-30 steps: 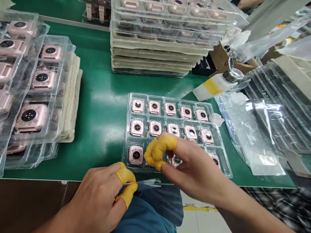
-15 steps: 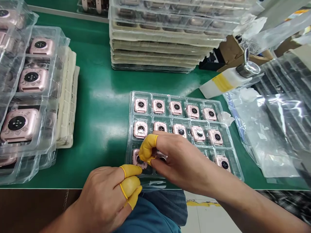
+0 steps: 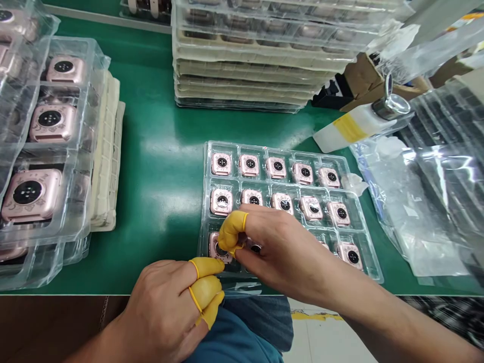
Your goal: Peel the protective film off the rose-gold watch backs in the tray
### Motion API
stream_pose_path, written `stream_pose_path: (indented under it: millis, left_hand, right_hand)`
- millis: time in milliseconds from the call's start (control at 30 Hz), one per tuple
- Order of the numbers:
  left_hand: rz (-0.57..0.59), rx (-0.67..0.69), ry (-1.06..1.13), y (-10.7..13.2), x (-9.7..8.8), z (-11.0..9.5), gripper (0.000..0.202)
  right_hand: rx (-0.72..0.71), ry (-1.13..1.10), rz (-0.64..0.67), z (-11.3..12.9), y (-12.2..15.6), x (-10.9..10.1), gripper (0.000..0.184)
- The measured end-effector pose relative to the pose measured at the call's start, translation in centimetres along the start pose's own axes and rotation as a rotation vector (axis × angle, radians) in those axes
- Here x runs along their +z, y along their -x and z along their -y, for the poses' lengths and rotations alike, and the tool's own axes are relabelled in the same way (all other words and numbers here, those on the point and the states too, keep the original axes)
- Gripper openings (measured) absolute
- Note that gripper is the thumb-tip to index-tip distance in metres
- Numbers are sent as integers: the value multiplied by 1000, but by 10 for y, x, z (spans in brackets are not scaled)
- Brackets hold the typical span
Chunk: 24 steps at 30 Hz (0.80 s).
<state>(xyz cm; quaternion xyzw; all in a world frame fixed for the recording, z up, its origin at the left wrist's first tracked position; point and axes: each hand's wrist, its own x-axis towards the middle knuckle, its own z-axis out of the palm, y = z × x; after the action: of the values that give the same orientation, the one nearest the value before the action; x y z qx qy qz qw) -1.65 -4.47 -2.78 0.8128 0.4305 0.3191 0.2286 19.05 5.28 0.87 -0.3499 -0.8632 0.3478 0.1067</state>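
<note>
A clear plastic tray [image 3: 368,247] holds pink smartwatch cases in rows of compartments, their round black sensor backs facing up. Over the front-left watch case [image 3: 215,247], my right hand [image 3: 272,242] is closed in a pinch, yellow finger cots on thumb and forefinger. Whatever lies between those fingertips is too small to make out. My left hand [image 3: 177,297], also in yellow finger cots, is closed at the tray's front-left corner, its forefinger tip by the same watch case. Its grip is hidden. Part of the front row is covered by my right hand.
Stacked trays of watch cases [image 3: 49,121] stand at left, and a taller tray stack [image 3: 249,75] at the back. A white pump bottle [image 3: 344,131] leans behind the tray on the right. Clear plastic bags [image 3: 401,201] and a cardboard box [image 3: 363,78] lie at right.
The whole view has shifted slightly, so tray and hands sit a little further right. Both hands keep nearly the same pose at the front-left watch case.
</note>
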Motion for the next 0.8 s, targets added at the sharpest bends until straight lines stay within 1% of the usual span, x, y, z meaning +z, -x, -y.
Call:
stream_pose_path:
  millis: [133,267,433,633,800]
  left_hand:
    - [-3,6,-8,-1,0,0,15]
    - [-10,2,4,-1,0,0,14]
    - [-2,-5,3,-1,0,0,14]
    - [-21,3,1,-1,-1,-2,12]
    - [-9,8,-31,-1,1,-2,13]
  right_hand:
    - [-27,15,-19,-1,-1,0,18]
    - [-30,14,0,0,-1,1,17]
    - [-69,42,-31,0,-1,2,18]
    - [-72,65,-37,-1,-1,2,18]
    - [-75,83,-26,-2,1,2,18]
